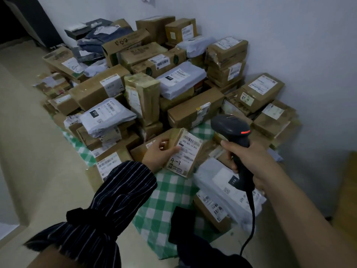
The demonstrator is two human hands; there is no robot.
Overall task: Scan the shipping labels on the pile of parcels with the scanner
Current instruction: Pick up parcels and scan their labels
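A green-and-white checked cloth (170, 192) lies spread on the beige floor (29, 151). A white wall (270, 26) rises behind it, with a dark panel (29, 20) at far left and a wooden surface (347, 190) at the right edge.

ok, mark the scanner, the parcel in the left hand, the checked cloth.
scanner (229, 126), head view, top of its head.
parcel (185, 153), head view, middle of its label.
checked cloth (170, 194), head view, bare patch below parcel.

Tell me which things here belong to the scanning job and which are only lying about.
Job: scanner in right hand; small box with label in left hand; parcel pile.
Lying about: checked cloth under the parcels; wall; floor.
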